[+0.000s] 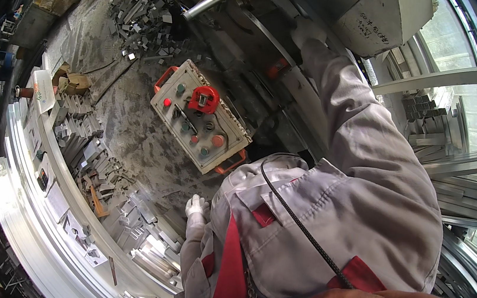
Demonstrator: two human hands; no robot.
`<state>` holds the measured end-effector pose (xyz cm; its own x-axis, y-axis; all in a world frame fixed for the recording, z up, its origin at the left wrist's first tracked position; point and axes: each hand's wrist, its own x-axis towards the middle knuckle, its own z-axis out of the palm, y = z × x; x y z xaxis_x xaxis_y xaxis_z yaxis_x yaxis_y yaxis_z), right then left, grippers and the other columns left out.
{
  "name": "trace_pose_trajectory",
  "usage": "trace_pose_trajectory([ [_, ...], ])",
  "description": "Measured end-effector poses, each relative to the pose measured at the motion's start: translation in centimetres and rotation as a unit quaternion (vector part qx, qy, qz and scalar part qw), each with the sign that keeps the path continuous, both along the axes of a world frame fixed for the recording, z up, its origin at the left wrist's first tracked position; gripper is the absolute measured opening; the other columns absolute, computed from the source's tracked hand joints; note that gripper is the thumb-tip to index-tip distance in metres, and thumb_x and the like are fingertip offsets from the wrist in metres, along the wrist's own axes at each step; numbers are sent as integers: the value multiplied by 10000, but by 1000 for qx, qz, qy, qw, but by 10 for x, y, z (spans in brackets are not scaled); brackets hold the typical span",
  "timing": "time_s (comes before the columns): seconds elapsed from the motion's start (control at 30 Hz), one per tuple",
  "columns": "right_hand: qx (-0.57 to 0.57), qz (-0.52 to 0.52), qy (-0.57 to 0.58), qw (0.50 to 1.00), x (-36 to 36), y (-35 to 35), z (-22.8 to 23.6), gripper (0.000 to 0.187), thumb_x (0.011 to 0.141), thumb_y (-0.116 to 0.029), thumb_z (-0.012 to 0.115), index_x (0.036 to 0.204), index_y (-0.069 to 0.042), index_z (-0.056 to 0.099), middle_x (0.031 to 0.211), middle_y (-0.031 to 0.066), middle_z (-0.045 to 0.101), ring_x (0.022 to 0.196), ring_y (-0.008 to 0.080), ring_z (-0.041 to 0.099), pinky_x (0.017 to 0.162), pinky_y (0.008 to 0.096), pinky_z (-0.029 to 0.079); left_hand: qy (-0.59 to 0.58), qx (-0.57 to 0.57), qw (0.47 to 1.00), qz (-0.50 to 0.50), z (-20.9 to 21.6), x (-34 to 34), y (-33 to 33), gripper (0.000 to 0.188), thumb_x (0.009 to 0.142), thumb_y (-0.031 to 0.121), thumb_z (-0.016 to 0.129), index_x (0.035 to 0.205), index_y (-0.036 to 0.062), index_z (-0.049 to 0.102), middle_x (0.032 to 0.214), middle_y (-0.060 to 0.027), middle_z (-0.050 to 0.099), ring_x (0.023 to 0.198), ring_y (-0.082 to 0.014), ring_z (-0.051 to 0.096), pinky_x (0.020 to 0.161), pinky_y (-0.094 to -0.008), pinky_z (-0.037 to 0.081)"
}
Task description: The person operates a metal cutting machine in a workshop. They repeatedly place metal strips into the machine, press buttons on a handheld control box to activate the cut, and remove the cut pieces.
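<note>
Stretches shadow-dimmed right hand [306,32] beside angular white metal housing [384,15]. Hangs tiny, indistinct white-gloved left hand [197,206]. Can't tell either grip.

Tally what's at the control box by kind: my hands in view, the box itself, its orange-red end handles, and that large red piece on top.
Hands: 2 (left hand, right hand)
Control box: 1
Orange-red handles: 2 (far handle, near handle)
Large red piece: 1
Total: 6
</note>
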<state>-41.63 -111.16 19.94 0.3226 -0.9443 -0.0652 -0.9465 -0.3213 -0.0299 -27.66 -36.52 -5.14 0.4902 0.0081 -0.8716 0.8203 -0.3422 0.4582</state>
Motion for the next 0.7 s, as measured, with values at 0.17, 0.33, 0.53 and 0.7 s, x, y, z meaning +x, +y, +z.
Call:
trace_pose_trajectory([
  [0.17, 2, 9, -26, 1000, 10, -6, 23, 440, 984, -438, 638, 1348, -218, 752, 1346, 149, 745, 1275, 360, 692, 1081, 485, 555, -50, 134, 957, -252, 16, -16, 20, 441, 1056, 375, 687, 1317, 24, 633, 1112, -156, 772, 856, -312, 740, 731, -467, 611],
  [0.33, 9, 46, -55, 997, -17, 31, 90, 372, 944, -426, 661, 1227, -231, 803, 1201, 124, 793, 1153, 352, 746, 1004, 480, 599, -6, -23, 991, -130, 16, -33, 35, 411, 1045, 397, 656, 1126, -4, 693, 976, -142, 746, 846, -280, 713, 756, -445, 585],
  [0.53, 71, 72, 63, 993, -94, 94, 99, 358, 899, -390, 668, 1136, -179, 833, 1128, 164, 796, 1083, 386, 756, 961, 492, 606, 8, 61, 998, -6, -16, -11, -15, 454, 1022, 363, 769, 1353, 83, 635, 1062, -125, 778, 694, -225, 717, 580, -371, 562],
  [0.7, 58, 83, 49, 994, -95, 67, 101, 343, 886, -400, 705, 1072, -143, 835, 1040, 180, 797, 997, 402, 766, 906, 481, 623, -153, 41, 987, 4, 12, 29, -98, 201, 1037, 286, 767, 1166, 135, 734, 913, -30, 745, 648, -145, 662, 603, -321, 558],
])
